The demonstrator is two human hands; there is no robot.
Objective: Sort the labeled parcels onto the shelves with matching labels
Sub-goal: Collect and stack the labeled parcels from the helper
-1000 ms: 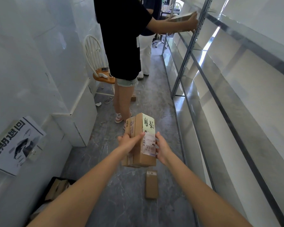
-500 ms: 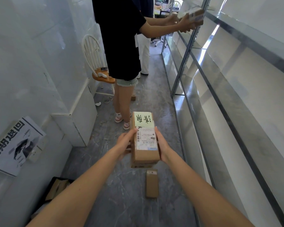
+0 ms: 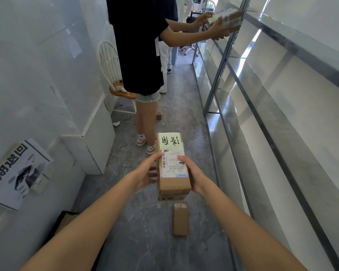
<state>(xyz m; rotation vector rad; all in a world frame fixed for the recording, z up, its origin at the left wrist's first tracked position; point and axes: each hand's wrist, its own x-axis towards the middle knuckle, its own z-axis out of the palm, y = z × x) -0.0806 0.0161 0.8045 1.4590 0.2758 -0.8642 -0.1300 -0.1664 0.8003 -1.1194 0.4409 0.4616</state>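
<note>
I hold a long brown cardboard parcel (image 3: 172, 179) in front of me above the floor, its top face up. A pale green handwritten label and a white shipping label cover that face. My left hand (image 3: 146, 172) grips its left side, thumb on the top edge. My right hand (image 3: 193, 176) grips its right side. A smaller brown parcel (image 3: 180, 219) lies flat on the grey floor just below. The metal shelves (image 3: 266, 106) run along the right wall.
A person in a black shirt (image 3: 139, 45) stands ahead in the narrow aisle, holding a parcel (image 3: 226, 18) at a shelf upright. A white chair (image 3: 114, 75) stands behind them at left. A black bin with cardboard (image 3: 67, 220) sits at lower left.
I have turned the parcel from tilted on its side to label face up and level. The person ahead has drawn their parcel slightly back along the shelf.
</note>
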